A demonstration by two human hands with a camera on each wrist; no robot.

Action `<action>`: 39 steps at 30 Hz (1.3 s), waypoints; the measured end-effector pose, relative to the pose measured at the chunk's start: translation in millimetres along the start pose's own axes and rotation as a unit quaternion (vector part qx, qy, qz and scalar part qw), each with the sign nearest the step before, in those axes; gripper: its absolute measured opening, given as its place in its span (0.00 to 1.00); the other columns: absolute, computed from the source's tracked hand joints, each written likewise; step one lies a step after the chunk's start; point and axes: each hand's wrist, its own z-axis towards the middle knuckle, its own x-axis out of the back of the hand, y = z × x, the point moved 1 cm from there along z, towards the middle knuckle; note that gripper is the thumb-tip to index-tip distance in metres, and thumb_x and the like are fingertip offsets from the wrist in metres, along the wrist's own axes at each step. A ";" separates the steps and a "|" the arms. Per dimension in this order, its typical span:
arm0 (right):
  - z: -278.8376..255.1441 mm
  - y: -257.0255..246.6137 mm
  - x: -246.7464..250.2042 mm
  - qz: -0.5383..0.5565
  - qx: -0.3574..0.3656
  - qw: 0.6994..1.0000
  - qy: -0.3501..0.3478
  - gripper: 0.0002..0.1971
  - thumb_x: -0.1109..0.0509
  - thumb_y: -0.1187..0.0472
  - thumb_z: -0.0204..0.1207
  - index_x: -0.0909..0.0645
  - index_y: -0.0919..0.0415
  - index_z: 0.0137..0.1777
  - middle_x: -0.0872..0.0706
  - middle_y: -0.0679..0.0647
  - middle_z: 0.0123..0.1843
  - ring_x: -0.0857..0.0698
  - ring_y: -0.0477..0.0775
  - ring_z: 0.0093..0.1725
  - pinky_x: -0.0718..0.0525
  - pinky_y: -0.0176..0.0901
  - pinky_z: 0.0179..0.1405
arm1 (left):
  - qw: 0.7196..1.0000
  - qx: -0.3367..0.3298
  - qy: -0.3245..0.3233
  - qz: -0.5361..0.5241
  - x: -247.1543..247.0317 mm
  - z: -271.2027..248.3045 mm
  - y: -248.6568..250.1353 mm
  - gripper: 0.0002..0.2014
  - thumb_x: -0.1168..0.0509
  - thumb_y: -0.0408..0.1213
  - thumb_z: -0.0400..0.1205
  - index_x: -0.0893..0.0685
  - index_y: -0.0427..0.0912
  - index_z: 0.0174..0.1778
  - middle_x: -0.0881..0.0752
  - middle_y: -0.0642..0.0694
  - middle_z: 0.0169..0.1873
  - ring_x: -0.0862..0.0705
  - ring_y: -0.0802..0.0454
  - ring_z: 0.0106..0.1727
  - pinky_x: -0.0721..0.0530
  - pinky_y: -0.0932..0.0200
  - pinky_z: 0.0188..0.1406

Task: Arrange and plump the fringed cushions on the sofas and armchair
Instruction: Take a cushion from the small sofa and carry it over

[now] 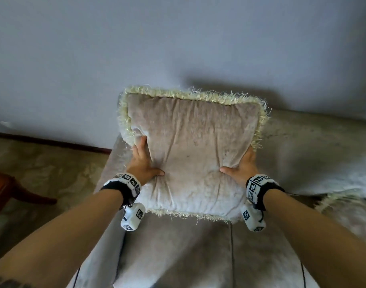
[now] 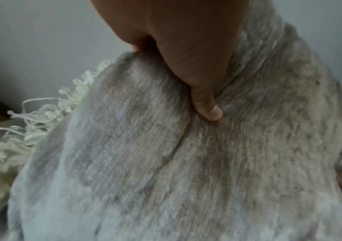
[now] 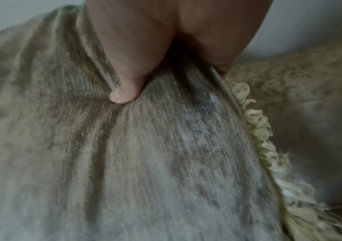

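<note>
A square beige cushion (image 1: pixel 190 154) with a cream fringe is held up in the air above the sofa seat (image 1: pixel 178 256). My left hand (image 1: pixel 143 161) grips its left side, thumb pressed into the front face, fingers behind. My right hand (image 1: pixel 241 165) grips the right side the same way. In the left wrist view the thumb (image 2: pixel 205 104) digs a crease into the cushion (image 2: pixel 145 163). In the right wrist view the thumb (image 3: pixel 124 91) does likewise on the cushion (image 3: pixel 145 163), with the fringe (image 3: pixel 258 130) at the right.
The sofa backrest (image 1: pixel 313 146) runs to the right under a plain grey wall (image 1: pixel 136 48). A second fringed cushion (image 1: pixel 348 210) lies on the seat at the right. A dark wooden table leg (image 1: pixel 16 192) stands on patterned carpet (image 1: pixel 43 167) at the left.
</note>
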 end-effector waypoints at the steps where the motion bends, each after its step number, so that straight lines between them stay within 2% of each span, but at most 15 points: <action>1: 0.9 4.5 -2.7 0.000 -0.015 1.000 0.011 0.69 0.18 0.39 0.62 0.67 0.67 0.84 0.60 0.65 0.86 0.54 0.66 0.85 0.45 0.63 0.83 | 1.000 -0.006 -0.009 -0.009 -6.9 9.7 -4.7 0.66 0.12 0.39 0.54 0.51 0.44 0.80 0.38 0.43 0.71 0.35 0.43 0.69 0.29 0.40 0.73; 3: 4.5 15.5 -9.7 0.010 -0.038 0.999 0.033 0.69 0.18 0.40 0.62 0.67 0.66 0.84 0.59 0.64 0.86 0.53 0.65 0.86 0.45 0.60 0.83 | 1.000 -0.007 -0.028 -0.009 -21.8 23.8 -14.4 0.65 0.12 0.39 0.55 0.50 0.43 0.80 0.38 0.42 0.70 0.34 0.44 0.67 0.28 0.42 0.70; 7: 19.9 31.4 -36.4 0.044 -0.059 0.997 0.039 0.67 0.18 0.45 0.65 0.69 0.63 0.84 0.60 0.58 0.87 0.51 0.62 0.85 0.48 0.52 0.82 | 0.999 0.005 -0.030 -0.029 -50.1 43.9 -41.5 0.58 0.12 0.36 0.55 0.43 0.46 0.75 0.33 0.43 0.62 0.31 0.47 0.58 0.22 0.39 0.62; 11: 42.6 43.6 -76.9 0.058 -0.057 0.995 0.059 0.64 0.17 0.49 0.66 0.65 0.67 0.84 0.53 0.64 0.86 0.42 0.67 0.83 0.42 0.50 0.79 | 0.999 0.022 -0.014 -0.039 -79.6 55.0 -81.0 0.54 0.12 0.35 0.54 0.39 0.44 0.71 0.33 0.43 0.59 0.28 0.43 0.58 0.19 0.38 0.59; 14: 61.6 52.1 -104.5 0.054 -0.042 0.996 0.063 0.62 0.17 0.51 0.66 0.62 0.67 0.83 0.47 0.65 0.83 0.37 0.69 0.79 0.37 0.52 0.77 | 0.999 0.038 -0.003 -0.033 -99.9 56.3 -106.7 0.52 0.13 0.33 0.56 0.41 0.47 0.69 0.32 0.36 0.60 0.24 0.35 0.57 0.18 0.34 0.56; 16: 70.5 58.7 -120.2 0.046 -0.037 0.996 0.060 0.62 0.17 0.51 0.66 0.62 0.65 0.83 0.47 0.64 0.82 0.36 0.68 0.79 0.36 0.54 0.77 | 0.999 0.050 0.003 -0.018 -111.2 54.1 -118.3 0.50 0.14 0.31 0.58 0.40 0.45 0.69 0.32 0.36 0.58 0.24 0.33 0.55 0.17 0.37 0.52; 18: 76.7 67.5 -133.4 0.041 -0.032 0.996 0.068 0.60 0.16 0.51 0.65 0.60 0.59 0.81 0.45 0.63 0.81 0.35 0.68 0.78 0.34 0.58 0.79 | 0.997 0.072 0.004 -0.007 -119.0 56.3 -127.7 0.49 0.16 0.29 0.60 0.39 0.44 0.71 0.33 0.39 0.57 0.24 0.34 0.56 0.19 0.44 0.54; 20: 80.5 77.3 -144.5 0.036 -0.046 0.996 0.067 0.59 0.17 0.52 0.66 0.61 0.61 0.81 0.45 0.66 0.82 0.34 0.70 0.79 0.34 0.61 0.79 | 0.996 0.092 -0.001 -0.003 -124.9 59.1 -138.2 0.47 0.17 0.28 0.60 0.38 0.47 0.70 0.33 0.40 0.58 0.24 0.35 0.57 0.20 0.43 0.59; 22: 84.8 87.6 -152.4 0.039 -0.072 0.994 0.066 0.60 0.17 0.54 0.66 0.60 0.69 0.82 0.46 0.69 0.83 0.39 0.70 0.81 0.37 0.60 0.81 | 0.996 0.089 -0.009 -0.012 -129.9 61.3 -148.1 0.48 0.16 0.28 0.58 0.37 0.46 0.69 0.33 0.37 0.61 0.26 0.40 0.60 0.21 0.40 0.64; 24: 87.1 97.7 -159.9 0.044 -0.094 0.992 0.065 0.59 0.17 0.55 0.67 0.59 0.71 0.83 0.47 0.69 0.84 0.42 0.68 0.83 0.40 0.58 0.82 | 0.998 0.055 -0.017 -0.022 -135.6 61.6 -156.5 0.51 0.15 0.27 0.55 0.35 0.37 0.72 0.33 0.33 0.62 0.33 0.55 0.58 0.24 0.47 0.65; 26: 89.0 107.7 -167.6 0.038 -0.119 0.991 0.054 0.60 0.17 0.55 0.68 0.59 0.72 0.83 0.48 0.68 0.85 0.44 0.66 0.84 0.41 0.56 0.83 | 0.998 0.048 -0.039 -0.021 -143.7 58.5 -166.7 0.51 0.14 0.27 0.55 0.33 0.31 0.72 0.33 0.34 0.61 0.37 0.60 0.57 0.28 0.52 0.66; 29: 88.3 122.5 -180.7 0.008 -0.151 0.988 0.020 0.61 0.16 0.54 0.66 0.60 0.70 0.84 0.48 0.66 0.84 0.42 0.65 0.83 0.39 0.55 0.82 | 0.991 0.062 -0.109 0.051 -155.8 50.5 -185.2 0.46 0.15 0.30 0.59 0.32 0.32 0.70 0.31 0.36 0.60 0.35 0.52 0.57 0.26 0.47 0.68; 32: 86.6 131.0 -185.5 -0.028 -0.181 0.982 -0.034 0.64 0.16 0.52 0.65 0.63 0.65 0.85 0.50 0.65 0.84 0.41 0.66 0.82 0.35 0.56 0.79 | 0.971 0.072 -0.159 0.163 -166.5 43.9 -197.6 0.47 0.17 0.35 0.63 0.35 0.32 0.74 0.30 0.34 0.58 0.29 0.41 0.55 0.19 0.40 0.59; 36: 81.7 125.2 -174.7 -0.067 -0.178 0.980 -0.067 0.62 0.19 0.51 0.68 0.66 0.63 0.84 0.47 0.64 0.82 0.38 0.67 0.79 0.33 0.56 0.78 | 0.953 0.106 -0.188 0.213 -162.9 43.0 -186.5 0.48 0.22 0.34 0.68 0.42 0.37 0.80 0.31 0.36 0.62 0.24 0.36 0.60 0.17 0.40 0.56; 39: 70.0 110.7 -157.5 -0.115 -0.139 0.983 -0.045 0.57 0.21 0.52 0.68 0.60 0.64 0.84 0.46 0.64 0.81 0.38 0.68 0.77 0.31 0.59 0.76 | 0.959 0.052 -0.159 0.229 -147.5 39.6 -176.7 0.44 0.25 0.29 0.62 0.37 0.42 0.74 0.27 0.36 0.58 0.21 0.34 0.54 0.16 0.41 0.48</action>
